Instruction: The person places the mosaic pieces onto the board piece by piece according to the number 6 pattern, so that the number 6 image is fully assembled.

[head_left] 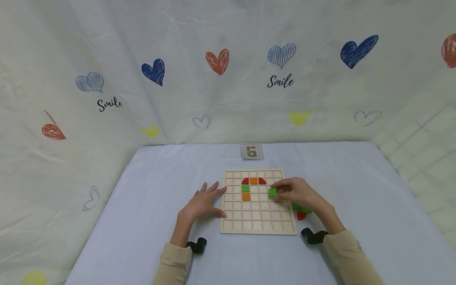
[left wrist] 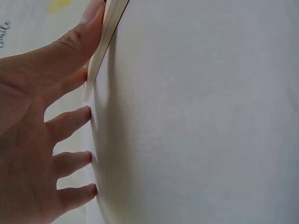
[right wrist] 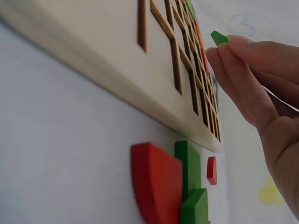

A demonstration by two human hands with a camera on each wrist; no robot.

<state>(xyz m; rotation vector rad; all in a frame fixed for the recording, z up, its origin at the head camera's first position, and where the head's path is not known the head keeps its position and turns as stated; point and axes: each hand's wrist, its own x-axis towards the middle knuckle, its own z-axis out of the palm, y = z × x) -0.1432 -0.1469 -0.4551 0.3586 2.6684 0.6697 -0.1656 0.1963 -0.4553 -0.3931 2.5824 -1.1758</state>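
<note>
Currently, the right hand [head_left: 296, 192] pinches a green square [head_left: 272, 192] at its fingertips, over the right part of the gridded board [head_left: 258, 232]; no long axis shows. The set pieces [head_left: 246, 189] lie to that hand's left, across bare cells [head_left: 255, 196]. Loose pieces [right wrist: 156, 184] sit just off the board's right edge. The left hand [head_left: 204, 201], spread and holding nothing, touches the opposite edge.
</note>
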